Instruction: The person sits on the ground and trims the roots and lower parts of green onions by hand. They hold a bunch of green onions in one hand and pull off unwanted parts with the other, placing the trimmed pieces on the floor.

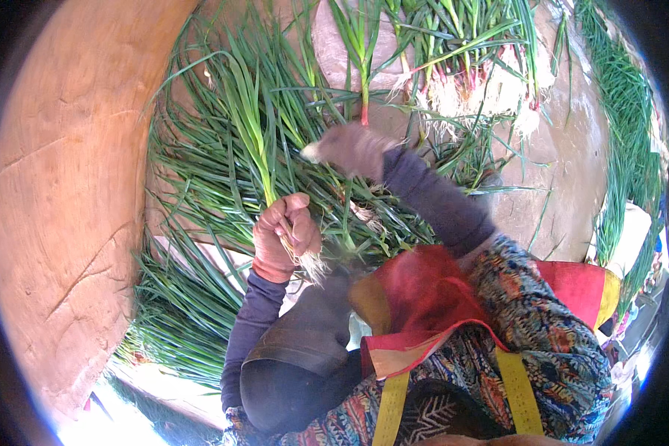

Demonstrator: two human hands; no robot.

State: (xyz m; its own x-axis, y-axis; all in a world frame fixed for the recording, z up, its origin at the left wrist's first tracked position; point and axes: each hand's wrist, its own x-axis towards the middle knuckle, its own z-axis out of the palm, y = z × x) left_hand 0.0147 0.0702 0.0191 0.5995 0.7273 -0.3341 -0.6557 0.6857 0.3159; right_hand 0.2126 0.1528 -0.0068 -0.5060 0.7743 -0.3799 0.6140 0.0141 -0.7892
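My left hand [286, 237], in a brownish work glove, grips the lower stems of a small bunch of green allium plants [253, 120], green garlic or spring onions. Its pale roots [312, 265] hang below my fingers, and the leaves fan upward. Blurred by motion, my right hand [354, 149] is over the loose pile of plants [212, 161]; whether it holds anything cannot be told. Just above it is a single plant with a red stem base [364, 97]. Beyond my right hand lies a bundle with pink stems and white roots [468, 92].
A smooth brown curved surface [67, 167] rises along the left. More green plants lie at lower left [184, 323] and along the right edge [619, 111]. Some leaf scraps lie on the brown ground [563, 206]. A red and yellow cloth [429, 290] covers my lap.
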